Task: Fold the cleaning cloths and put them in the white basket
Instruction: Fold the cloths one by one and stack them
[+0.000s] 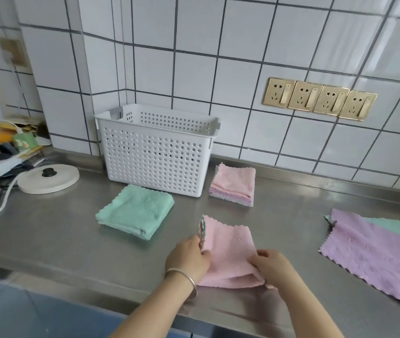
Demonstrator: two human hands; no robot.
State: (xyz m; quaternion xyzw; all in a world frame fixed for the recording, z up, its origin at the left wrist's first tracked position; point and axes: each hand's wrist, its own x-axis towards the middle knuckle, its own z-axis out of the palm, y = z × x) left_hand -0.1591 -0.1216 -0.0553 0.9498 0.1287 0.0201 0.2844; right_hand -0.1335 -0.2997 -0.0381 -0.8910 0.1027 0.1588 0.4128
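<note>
A pink cloth (228,250), folded, lies on the steel counter near its front edge. My left hand (189,257) grips its left side and my right hand (270,264) pinches its lower right corner. The white perforated basket (155,157) stands upright against the tiled wall behind. A folded green cloth (135,212) lies in front of the basket's left end. To the basket's right sits a stack of folded pink and purple cloths (234,185). An unfolded purple cloth (374,254) lies flat at the right over a green cloth (398,228).
A round white lid with a black knob (49,178) and a white cable (1,203) lie at the left, beside clutter in the corner. Several gold wall sockets (319,98) sit on the tiles. The counter's front edge (72,287) runs below my wrists.
</note>
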